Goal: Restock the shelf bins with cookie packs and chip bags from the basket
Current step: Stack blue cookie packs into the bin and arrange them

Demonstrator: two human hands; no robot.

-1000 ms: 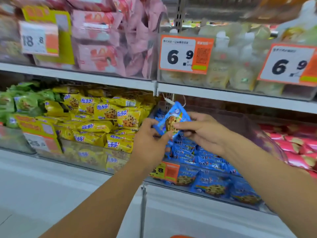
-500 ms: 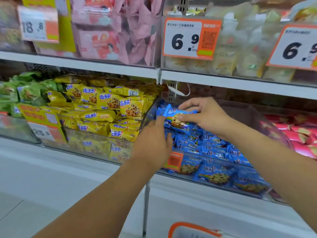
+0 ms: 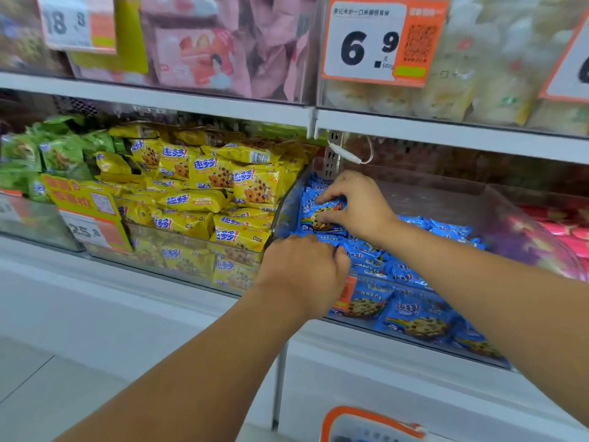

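Shelf bin (image 3: 478, 199), right hand (image 3: 357, 205) pinching blue pack (image 3: 322, 218)

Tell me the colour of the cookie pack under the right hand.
Blue, with a chocolate-chip cookie pictured, on the cookie pack; head view.

The left grip (image 3: 302, 269) hides its own fingertips behind the knuckles. Right of the right grip (image 3: 357, 207), a price card (image 3: 570, 59) runs off the edge (digits unreadable); below, the orange-rimmed basket (image 3: 369, 424) is cropped.
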